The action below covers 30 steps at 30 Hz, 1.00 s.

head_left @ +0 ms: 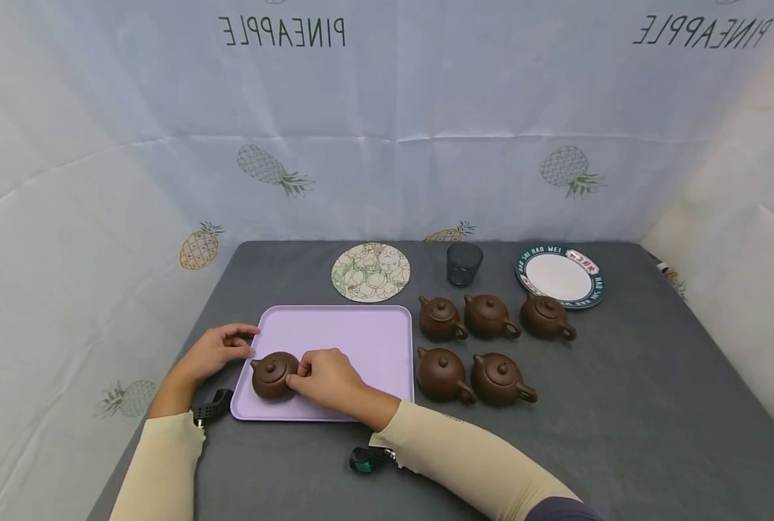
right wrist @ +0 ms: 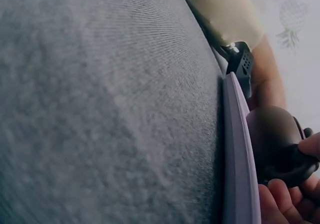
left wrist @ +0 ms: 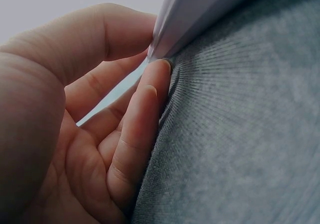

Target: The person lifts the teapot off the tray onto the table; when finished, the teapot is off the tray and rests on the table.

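A brown clay teapot (head_left: 272,379) with a knobbed lid sits at the left front of a lilac tray (head_left: 361,340), spout to the left. My right hand (head_left: 330,378) pinches the teapot's handle side between thumb and fingers; the right wrist view shows the dark handle (right wrist: 291,161) there. My left hand (head_left: 214,352) rests at the tray's left edge. In the left wrist view the thumb (left wrist: 115,29) touches the tray's outer wall (left wrist: 185,19), and the fingertips lie loosely bent against its edge and the cloth.
Several matching teapots (head_left: 440,375) stand in two rows right of the tray, handles to the right. Behind them are a round floral mat (head_left: 370,273), a dark cup (head_left: 464,265) and a green-rimmed plate (head_left: 559,275). A grey cloth (head_left: 628,405) covers the table.
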Each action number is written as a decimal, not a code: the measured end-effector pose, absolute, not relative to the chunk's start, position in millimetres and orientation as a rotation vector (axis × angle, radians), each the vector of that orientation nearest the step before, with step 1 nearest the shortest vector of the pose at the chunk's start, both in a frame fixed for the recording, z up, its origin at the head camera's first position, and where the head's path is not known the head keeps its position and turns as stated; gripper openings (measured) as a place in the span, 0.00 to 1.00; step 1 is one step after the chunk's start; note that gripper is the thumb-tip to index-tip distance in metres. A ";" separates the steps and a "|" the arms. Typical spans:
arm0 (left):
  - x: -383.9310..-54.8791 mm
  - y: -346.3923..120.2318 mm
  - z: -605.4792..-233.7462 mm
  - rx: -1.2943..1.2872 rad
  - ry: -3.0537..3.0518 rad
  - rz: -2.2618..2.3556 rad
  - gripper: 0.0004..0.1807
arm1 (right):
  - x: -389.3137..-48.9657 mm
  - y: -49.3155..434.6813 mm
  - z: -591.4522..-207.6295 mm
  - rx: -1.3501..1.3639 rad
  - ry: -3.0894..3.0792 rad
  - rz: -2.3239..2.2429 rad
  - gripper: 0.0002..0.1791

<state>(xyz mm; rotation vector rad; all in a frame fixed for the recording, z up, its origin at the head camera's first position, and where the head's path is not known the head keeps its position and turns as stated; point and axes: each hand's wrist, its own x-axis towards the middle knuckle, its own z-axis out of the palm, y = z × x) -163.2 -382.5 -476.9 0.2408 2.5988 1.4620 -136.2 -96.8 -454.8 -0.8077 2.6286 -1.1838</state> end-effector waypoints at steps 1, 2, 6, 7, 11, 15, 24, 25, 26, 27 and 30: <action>-163.3 -382.2 -476.8 0.242 2.599 1.462 0.24 | -136.4 -96.4 -455.6 -0.808 2.629 -1.198 0.15; -163.0 -381.7 -476.7 0.240 2.599 1.462 0.24 | -136.4 -96.0 -456.4 -0.809 2.627 -1.210 0.15; -161.8 -382.4 -477.0 0.243 2.618 1.442 0.23 | -135.4 -94.2 -458.0 -0.818 2.645 -1.244 0.15; -160.8 -382.4 -476.5 0.242 2.624 1.435 0.23 | -134.8 -93.2 -457.5 -0.819 2.646 -1.255 0.14; -157.6 -382.7 -475.2 0.228 2.627 1.428 0.23 | -132.6 -83.6 -453.5 -0.783 2.629 -1.314 0.13; -156.0 -380.8 -473.4 0.225 2.604 1.432 0.24 | -132.1 -61.4 -447.4 -0.704 2.579 -1.397 0.12; -158.8 -383.0 -477.3 0.211 2.622 1.425 0.24 | -135.8 1.9 -431.4 -0.543 2.520 -1.541 0.10; -158.7 -383.4 -477.4 0.215 2.622 1.421 0.24 | -135.6 8.6 -428.9 -0.536 2.527 -1.547 0.10; -158.6 -383.7 -477.3 0.227 2.621 1.417 0.24 | -135.7 15.2 -426.8 -0.531 2.533 -1.554 0.10; -158.5 -383.9 -477.2 0.223 2.618 1.419 0.24 | -135.4 21.7 -424.0 -0.524 2.539 -1.556 0.10; -158.9 -384.2 -475.9 0.229 2.613 1.419 0.25 | -137.0 40.2 -417.4 -0.505 2.543 -1.571 0.10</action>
